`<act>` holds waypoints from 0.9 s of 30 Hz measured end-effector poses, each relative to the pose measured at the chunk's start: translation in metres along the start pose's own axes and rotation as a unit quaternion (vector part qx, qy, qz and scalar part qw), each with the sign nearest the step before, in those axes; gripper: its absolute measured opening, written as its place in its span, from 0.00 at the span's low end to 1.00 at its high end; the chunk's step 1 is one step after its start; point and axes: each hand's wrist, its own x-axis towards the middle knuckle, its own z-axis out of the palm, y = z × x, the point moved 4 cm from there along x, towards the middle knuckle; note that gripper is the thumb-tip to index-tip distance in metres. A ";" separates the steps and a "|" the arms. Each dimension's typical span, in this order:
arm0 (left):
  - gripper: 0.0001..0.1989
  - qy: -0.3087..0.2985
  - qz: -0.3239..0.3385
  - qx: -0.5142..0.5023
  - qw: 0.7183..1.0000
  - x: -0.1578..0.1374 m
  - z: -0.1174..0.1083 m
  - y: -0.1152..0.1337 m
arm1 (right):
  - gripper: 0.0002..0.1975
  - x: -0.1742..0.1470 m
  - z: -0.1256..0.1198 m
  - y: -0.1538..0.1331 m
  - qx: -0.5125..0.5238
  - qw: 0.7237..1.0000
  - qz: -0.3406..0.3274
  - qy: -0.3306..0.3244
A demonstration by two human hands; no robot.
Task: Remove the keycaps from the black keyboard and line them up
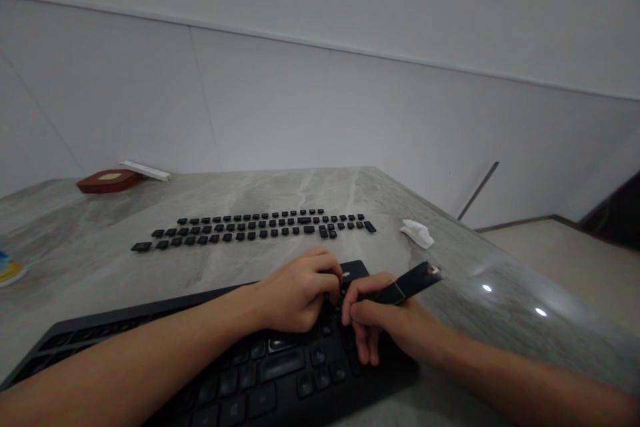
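Note:
A black keyboard [210, 300] lies at a slant across the near part of the table. Its upper part shows bare key rows, while several keycaps still sit on the near part. My left hand [303, 290] rests on its right section, fingers curled down and pressed together; whatever they grip is hidden. Close beside it, my right hand [377, 313] is closed around a black flat-handled tool [415, 282] with a thin band around it. The tool's handle points up to the right, and its working end is hidden by my fingers.
Loose black keycaps [253, 227] lie in rows behind the keyboard on the grey marbled table [280, 267]. A crumpled white tissue [418, 233] is at right. Far left are a reddish-brown box [109, 181], a white strip [146, 170] and a partly visible colourful item [9, 270].

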 end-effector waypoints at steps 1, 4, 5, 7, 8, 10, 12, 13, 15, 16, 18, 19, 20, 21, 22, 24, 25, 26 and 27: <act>0.15 0.003 -0.007 0.006 1.000 -0.001 0.001 -0.002 | 0.08 0.001 0.001 0.001 -0.002 1.000 0.003 0.014; 0.13 0.000 -0.008 0.023 1.000 -0.001 0.002 -0.003 | 0.08 0.003 0.004 0.004 -0.030 0.999 -0.002 0.040; 0.12 -0.003 -0.007 0.028 1.000 -0.001 0.002 -0.003 | 0.08 0.004 0.005 0.005 -0.042 0.998 -0.008 0.048; 0.11 -0.009 -0.007 0.033 0.999 -0.001 0.002 -0.003 | 0.09 0.004 0.004 0.005 -0.054 0.996 -0.015 0.063; 0.11 -0.011 -0.009 0.033 0.999 -0.001 0.002 -0.002 | 0.10 0.003 0.004 0.005 -0.052 0.996 -0.015 0.069; 0.12 -0.013 -0.010 0.031 0.999 -0.001 0.001 -0.002 | 0.10 0.002 0.002 0.004 -0.038 0.996 -0.015 0.077; 0.13 -0.011 -0.011 0.030 0.999 -0.001 0.001 -0.002 | 0.10 0.001 0.001 0.004 -0.024 0.996 -0.021 0.083; 0.13 -0.010 -0.013 0.031 0.999 -0.001 0.001 -0.002 | 0.10 0.000 0.001 0.003 -0.019 0.996 -0.026 0.087; 0.13 -0.008 -0.012 0.032 0.999 -0.001 0.002 -0.003 | 0.10 -0.001 0.000 0.004 -0.007 0.995 -0.035 0.094; 0.13 -0.007 -0.009 0.034 0.999 -0.001 0.002 -0.003 | 0.10 -0.002 0.000 0.004 -0.002 0.994 -0.039 0.098; 0.13 -0.005 0.004 0.036 0.999 -0.002 0.001 -0.002 | 0.10 -0.002 -0.001 0.006 0.005 0.993 -0.045 0.105; 0.13 -0.004 0.014 0.037 0.999 -0.002 0.001 0.000 | 0.10 -0.002 -0.001 0.006 0.010 0.993 -0.049 0.108; 0.13 -0.005 0.025 0.035 0.999 -0.002 0.000 0.001 | 0.09 -0.003 -0.002 0.007 0.014 0.992 -0.054 0.110; 0.14 -0.009 0.035 0.031 0.999 -0.001 -0.001 0.004 | 0.09 -0.003 -0.002 0.007 0.018 0.992 -0.059 0.110; 0.16 -0.016 0.046 0.025 0.999 -0.001 -0.002 0.006 | 0.09 -0.003 -0.002 0.007 0.022 0.992 -0.063 0.110; 0.19 -0.042 0.067 0.014 0.997 -0.001 -0.003 0.012 | 0.08 -0.004 -0.002 0.006 0.025 0.992 -0.065 0.107; 0.20 -0.056 0.074 0.010 0.996 -0.001 -0.002 0.015 | 0.08 -0.004 -0.002 0.005 0.024 0.992 -0.064 0.106; 0.21 -0.067 0.078 0.007 0.995 0.000 -0.002 0.017 | 0.08 -0.005 -0.002 0.003 0.024 0.992 -0.064 0.106; 0.20 -0.074 0.078 0.006 0.994 0.000 -0.001 0.017 | 0.08 -0.005 -0.002 0.002 0.025 0.992 -0.066 0.108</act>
